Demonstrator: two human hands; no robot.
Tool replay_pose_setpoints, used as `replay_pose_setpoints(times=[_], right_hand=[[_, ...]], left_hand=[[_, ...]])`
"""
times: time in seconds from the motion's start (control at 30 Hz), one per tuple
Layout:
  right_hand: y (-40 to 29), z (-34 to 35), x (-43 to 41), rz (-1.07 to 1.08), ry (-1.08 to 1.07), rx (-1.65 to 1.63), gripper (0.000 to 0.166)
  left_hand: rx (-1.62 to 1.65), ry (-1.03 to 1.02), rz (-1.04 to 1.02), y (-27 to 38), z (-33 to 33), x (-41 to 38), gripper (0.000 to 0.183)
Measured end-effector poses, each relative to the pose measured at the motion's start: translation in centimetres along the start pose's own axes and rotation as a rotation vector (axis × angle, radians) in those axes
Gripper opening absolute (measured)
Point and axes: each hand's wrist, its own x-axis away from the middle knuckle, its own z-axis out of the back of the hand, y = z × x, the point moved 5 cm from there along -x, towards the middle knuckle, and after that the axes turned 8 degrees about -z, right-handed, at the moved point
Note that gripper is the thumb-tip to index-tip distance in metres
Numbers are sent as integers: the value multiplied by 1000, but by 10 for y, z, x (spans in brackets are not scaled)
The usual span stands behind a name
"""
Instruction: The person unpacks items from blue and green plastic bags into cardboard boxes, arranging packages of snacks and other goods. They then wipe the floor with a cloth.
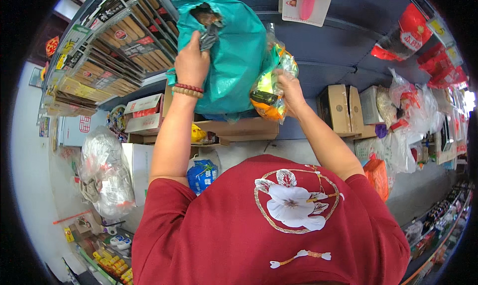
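A large teal plastic bag [239,61] fills the upper middle of the view, with a ragged opening at its top left that shows dark and brownish contents. My left hand [193,59], with two beaded bracelets at the wrist, grips the bag's edge and a crumpled grey piece of plastic [209,38] beside that opening. On the bag's right side, my right hand [289,89] holds clear plastic packets with yellow-green and orange contents [267,85]; one bears a black label. What exactly the packets contain cannot be told.
Packaged wooden goods [123,35] hang on racks at the upper left. Open cardboard boxes [242,130] stand below the teal bag. Closed cartons [340,107] and clear plastic bags [414,109] are at the right. A large clear bag [108,173] lies at the left. A blue bag [202,175] rests near my body.
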Motion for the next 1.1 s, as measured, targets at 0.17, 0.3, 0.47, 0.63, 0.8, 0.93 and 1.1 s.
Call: replay_pose_setpoints(times=[0.17, 0.3, 0.47, 0.63, 0.8, 0.93, 1.1], right_hand=[[-42, -11, 44, 362, 398, 1217, 56], [15, 37, 9, 29, 378, 605, 88], [11, 1, 6, -75, 73, 499, 109], [45, -5, 15, -46, 179, 745, 103], [38, 0, 29, -15, 112, 748, 104], [41, 10, 35, 5, 74, 550, 108], [12, 0, 64, 33, 94, 549, 103]], left_hand=[[-123, -41, 39, -31, 2, 0, 25], [-29, -16, -10, -29, 3, -7, 21], [23, 52, -176, -12, 22, -41, 20], [-191, -120, -201, -9, -9, -63, 36], [-254, -206, -133, -32, -30, -54, 30], [-184, -162, -58, -24, -8, -61, 56], [-248, 234, -392, 5, 47, -42, 69]])
